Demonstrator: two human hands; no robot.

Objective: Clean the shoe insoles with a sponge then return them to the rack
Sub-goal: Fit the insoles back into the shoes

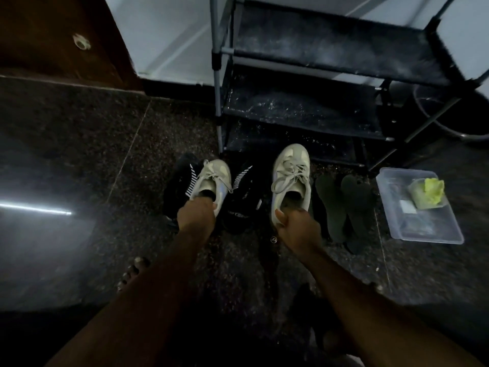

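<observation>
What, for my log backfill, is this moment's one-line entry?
left hand: grips left sneaker | right hand: grips right sneaker | insoles: on floor | sponge: in tray
</observation>
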